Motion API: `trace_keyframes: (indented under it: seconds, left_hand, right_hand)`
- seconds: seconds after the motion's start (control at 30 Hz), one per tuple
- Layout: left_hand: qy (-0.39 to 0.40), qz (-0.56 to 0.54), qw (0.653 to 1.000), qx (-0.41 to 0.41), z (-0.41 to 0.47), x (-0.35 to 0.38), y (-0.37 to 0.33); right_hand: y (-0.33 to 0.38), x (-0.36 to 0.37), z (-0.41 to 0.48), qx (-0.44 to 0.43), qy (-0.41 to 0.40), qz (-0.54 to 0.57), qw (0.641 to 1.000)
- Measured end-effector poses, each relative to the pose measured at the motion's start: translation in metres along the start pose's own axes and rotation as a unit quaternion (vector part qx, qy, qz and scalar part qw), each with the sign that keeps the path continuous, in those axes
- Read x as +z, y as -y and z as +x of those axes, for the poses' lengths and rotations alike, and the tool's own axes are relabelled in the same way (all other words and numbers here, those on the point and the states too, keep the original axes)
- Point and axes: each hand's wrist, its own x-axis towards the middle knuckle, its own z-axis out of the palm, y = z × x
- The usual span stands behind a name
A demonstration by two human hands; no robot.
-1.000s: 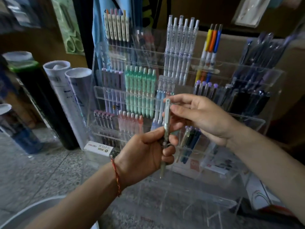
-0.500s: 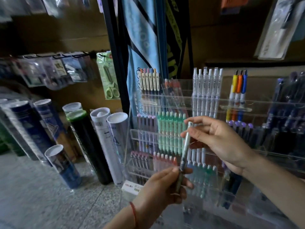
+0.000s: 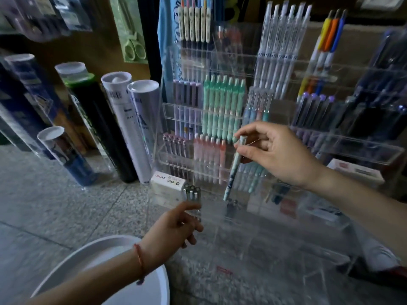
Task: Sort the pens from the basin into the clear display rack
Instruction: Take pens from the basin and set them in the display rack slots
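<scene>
Curving across the bottom left corner, nearest the viewer, is the rim of a white basin (image 3: 92, 245); its inside is mostly out of view. The person's left forearm crosses above it, with a red string bracelet (image 3: 139, 258) at the wrist. The left hand (image 3: 174, 227) hangs just in front of the low front tier of the clear display rack (image 3: 264, 234), fingers loosely curled and gripping nothing. Its index finger is close to a few dark grey pens (image 3: 192, 192) standing in a low slot; whether it touches them is unclear. Higher and to the right, the right hand (image 3: 277, 155) pinches a pale blue patterned pen (image 3: 232, 175) near its top end between thumb and fingertips. That pen hangs tip down, slightly tilted, in front of the rack's lower middle rows and not yet seated in any slot. Behind it the rack rises in stepped tiers: pink pens (image 3: 209, 155) low down, mint green pens (image 3: 222, 108) above them, tall white pens (image 3: 279, 40) higher, and dark blue and black pens (image 3: 374, 119) off to the right, blurred. A small white box (image 3: 168, 180) sits on the speckled stone floor (image 3: 66, 205) at the rack's left foot. Further left, rolled tubes (image 3: 141, 128) stand upright, and a green pack of scissors (image 3: 132, 34) hangs on the wall behind.
</scene>
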Motion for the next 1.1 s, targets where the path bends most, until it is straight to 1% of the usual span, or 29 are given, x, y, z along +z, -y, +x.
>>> trace_keyframes:
  seconds: [0.07,0.13,0.2,0.23,0.33,0.4,0.43,0.53,0.57,0.7,0.8,0.83,0.87,0.9,0.97,1.0,1.03,1.1]
  left_hand:
    - [-0.014,-0.01,1.0,-0.005,0.001,0.008,0.003]
    - [-0.046,-0.025,0.998,-0.015,0.003,0.01,0.006]
    - [-0.073,-0.024,0.997,-0.013,0.005,0.008,0.008]
    - [-0.078,-0.02,0.997,-0.009,0.006,0.006,0.009]
    - [-0.078,-0.005,0.997,0.004,0.009,0.001,0.007]
    - [-0.072,0.012,0.997,0.006,0.012,-0.002,0.008]
    - [-0.068,0.017,0.998,0.007,0.013,-0.004,0.009]
    - [-0.062,0.019,0.998,0.008,0.016,-0.009,0.012]
    - [-0.061,0.015,0.998,0.007,0.016,-0.01,0.012]
    - [-0.045,-0.006,0.999,0.002,0.017,-0.011,0.014]
    - [-0.042,-0.026,0.999,-0.006,0.02,-0.01,0.013]
    - [-0.041,-0.031,0.999,-0.008,0.021,-0.01,0.013]
    - [-0.041,-0.037,0.998,-0.009,0.022,-0.009,0.013]
    - [-0.043,-0.043,0.998,-0.009,0.022,-0.009,0.013]
    - [-0.045,-0.053,0.998,-0.01,0.023,-0.009,0.013]
    - [-0.046,-0.056,0.997,-0.011,0.023,-0.009,0.013]
    - [-0.047,-0.059,0.997,-0.012,0.024,-0.009,0.013]
    - [-0.045,-0.065,0.997,-0.014,0.024,-0.009,0.013]
  right_hand:
    - [0.002,-0.004,0.001,-0.009,-0.023,-0.002,1.0]
    - [0.005,-0.002,0.0,-0.019,-0.036,0.009,0.999]
    - [0.005,0.008,-0.002,-0.026,-0.017,0.012,0.999]
    - [0.003,0.016,-0.003,-0.031,-0.005,-0.008,0.999]
    - [-0.013,0.041,-0.009,-0.042,0.016,-0.082,0.996]
    - [-0.022,0.053,-0.012,-0.044,0.021,-0.111,0.993]
    - [-0.023,0.055,-0.011,-0.042,0.016,-0.104,0.994]
    - [-0.016,0.047,0.003,-0.024,-0.038,-0.028,0.999]
    - [-0.013,0.044,0.008,-0.018,-0.048,-0.019,0.999]
    - [-0.014,0.042,0.015,-0.007,-0.06,-0.02,0.998]
    - [-0.016,0.041,0.013,-0.008,-0.05,-0.041,0.998]
    - [-0.016,0.042,0.01,-0.018,-0.05,-0.05,0.997]
    - [-0.015,0.044,0.006,-0.045,-0.057,-0.068,0.995]
    - [-0.014,0.046,0.002,-0.092,-0.074,-0.089,0.989]
    - [-0.014,0.048,-0.008,-0.202,-0.12,-0.116,0.965]
    - [-0.015,0.049,-0.011,-0.236,-0.131,-0.12,0.955]
    - [-0.017,0.05,-0.014,-0.247,-0.127,-0.126,0.952]
    - [-0.026,0.06,-0.021,-0.217,-0.09,-0.16,0.959]
